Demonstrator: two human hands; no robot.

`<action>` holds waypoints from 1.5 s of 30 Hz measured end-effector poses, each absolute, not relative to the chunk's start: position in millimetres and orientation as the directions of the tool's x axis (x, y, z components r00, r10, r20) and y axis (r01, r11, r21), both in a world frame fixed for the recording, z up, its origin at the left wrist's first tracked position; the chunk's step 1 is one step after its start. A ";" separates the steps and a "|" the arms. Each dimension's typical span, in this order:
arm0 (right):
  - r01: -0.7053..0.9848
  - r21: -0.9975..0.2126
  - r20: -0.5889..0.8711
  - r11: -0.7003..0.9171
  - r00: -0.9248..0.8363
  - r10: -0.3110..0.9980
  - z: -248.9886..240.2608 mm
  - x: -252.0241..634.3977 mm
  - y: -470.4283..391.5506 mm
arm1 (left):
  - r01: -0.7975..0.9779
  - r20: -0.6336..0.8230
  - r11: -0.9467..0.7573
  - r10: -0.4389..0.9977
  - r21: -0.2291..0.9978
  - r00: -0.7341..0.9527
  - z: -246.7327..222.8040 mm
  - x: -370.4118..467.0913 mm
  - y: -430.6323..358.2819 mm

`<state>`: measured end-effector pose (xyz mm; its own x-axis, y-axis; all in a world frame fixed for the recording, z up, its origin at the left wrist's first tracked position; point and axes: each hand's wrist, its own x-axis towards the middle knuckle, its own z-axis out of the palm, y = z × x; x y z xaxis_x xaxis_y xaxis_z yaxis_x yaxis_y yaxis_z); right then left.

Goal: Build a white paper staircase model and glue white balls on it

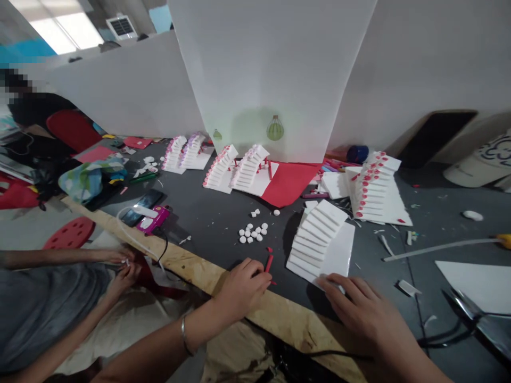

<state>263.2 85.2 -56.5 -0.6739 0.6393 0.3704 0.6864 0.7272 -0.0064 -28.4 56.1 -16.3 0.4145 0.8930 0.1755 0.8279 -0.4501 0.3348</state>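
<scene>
My left hand (244, 287) rests near the table's front edge, fingers curled and pressed together. Red shows at its fingertips: a slim red piece (269, 263) and a small tip below, their middle partly hidden. To the right, my right hand (357, 303) has its thumb and fingers at the front edge of a white model staircase (317, 236), gripping its base. This staircase has plain pale steps and a flat white base. Small white lumps (253, 234) lie in a cluster on the dark tabletop beyond my left hand.
Decorated model staircases stand behind, one pair at centre (249, 173) and another at right (373, 186). A red sheet (289, 183) lies by a white panel (275, 64). Scissors (471, 314) and a white sheet (479, 282) are at right. Another person's hands (126, 266) are at left.
</scene>
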 end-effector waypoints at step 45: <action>0.677 -0.125 0.372 0.725 -0.646 0.667 -43.0 255.2 89.4 | 0.736 0.196 -0.262 0.964 0.624 0.178 -8.1 24.8 111.2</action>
<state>255.2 89.4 -43.0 -0.6457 0.6667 0.3723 0.6771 0.7253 -0.1246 24.8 111.2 -8.1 0.1778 0.9644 0.1957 0.7359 -0.2623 0.6242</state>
